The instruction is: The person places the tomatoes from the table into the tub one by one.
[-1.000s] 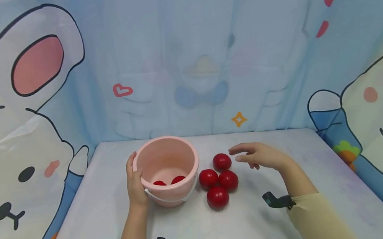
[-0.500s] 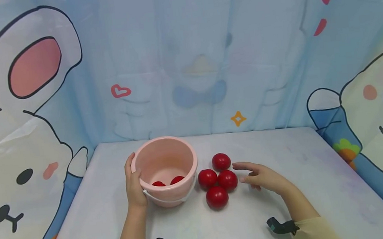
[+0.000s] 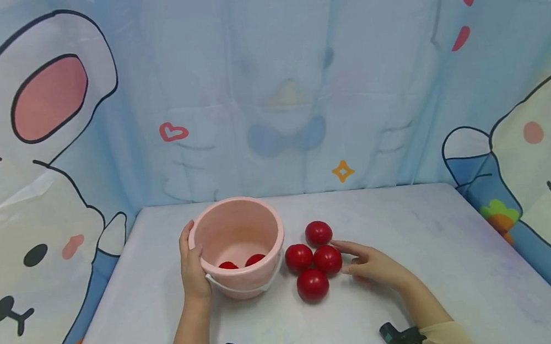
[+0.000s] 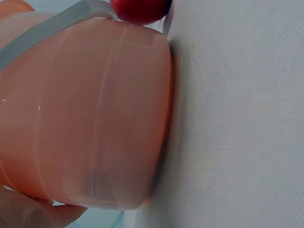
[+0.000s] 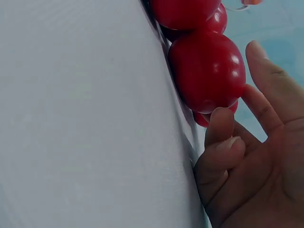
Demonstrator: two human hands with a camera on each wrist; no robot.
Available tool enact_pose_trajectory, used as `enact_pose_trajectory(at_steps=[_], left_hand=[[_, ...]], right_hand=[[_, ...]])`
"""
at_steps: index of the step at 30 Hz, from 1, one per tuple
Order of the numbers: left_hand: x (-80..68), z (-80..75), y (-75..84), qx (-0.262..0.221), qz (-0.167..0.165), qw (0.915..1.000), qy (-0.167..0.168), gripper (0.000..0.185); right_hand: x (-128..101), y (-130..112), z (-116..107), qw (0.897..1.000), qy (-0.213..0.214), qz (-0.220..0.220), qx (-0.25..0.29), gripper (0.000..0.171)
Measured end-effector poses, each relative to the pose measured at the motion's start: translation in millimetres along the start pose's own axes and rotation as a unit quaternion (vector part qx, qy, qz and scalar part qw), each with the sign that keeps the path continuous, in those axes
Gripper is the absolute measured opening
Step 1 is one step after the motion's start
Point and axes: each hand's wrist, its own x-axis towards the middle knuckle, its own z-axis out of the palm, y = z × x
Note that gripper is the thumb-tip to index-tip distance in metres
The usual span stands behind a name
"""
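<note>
In the head view my left hand (image 3: 194, 269) grips the left side of a pink bucket (image 3: 241, 279), which stands on the table with its mouth tipped slightly toward me. Two glossy red balls (image 3: 255, 259) show inside it, partly hidden by the rim. Right of the bucket several more red balls sit clustered. At the rightmost ball (image 3: 328, 260) my right hand (image 3: 375, 265) has its index finger and thumb spread around the near side. The right wrist view has the fingertips (image 5: 222, 124) right at that ball (image 5: 207, 71), with the thumb held apart above.
A white handle (image 3: 247, 290) hangs down the bucket's front. Other red balls (image 3: 313, 285) lie close against the one by my right hand. The white tabletop (image 3: 291, 336) ends at a blue cartoon-printed curtain (image 3: 287, 82) behind.
My right hand has come down and forward from above the table's right side to the rightmost red ball, its fingers reaching its edge. The left hand and bucket hold still.
</note>
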Motion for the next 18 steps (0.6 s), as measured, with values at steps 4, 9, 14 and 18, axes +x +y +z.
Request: enact_pose_trajectory(at_steps=[4, 9, 14, 18], left_hand=[[-0.2, 0.0, -0.3, 0.002, 0.002, 1.0000, 0.000, 0.053], [-0.2, 0.2, 0.3, 0.002, 0.004, 1.0000, -0.003, 0.053], [-0.1, -0.1, 1.1, 0.008, 0.000, 1.0000, -0.004, 0.052], [-0.9, -0.7, 0.4, 0.012, -0.001, 0.9999, -0.001, 0.052]], right_hand=[[1, 1, 3, 1.000, 0.007, 0.014, -0.001, 0.067], [3, 2, 8, 0.999, 0.032, 0.037, -0.010, 0.072], [7, 3, 12, 0.997, 0.050, 0.047, -0.019, 0.074], [8, 4, 16, 0.997, 0.058, 0.045, -0.020, 0.073]])
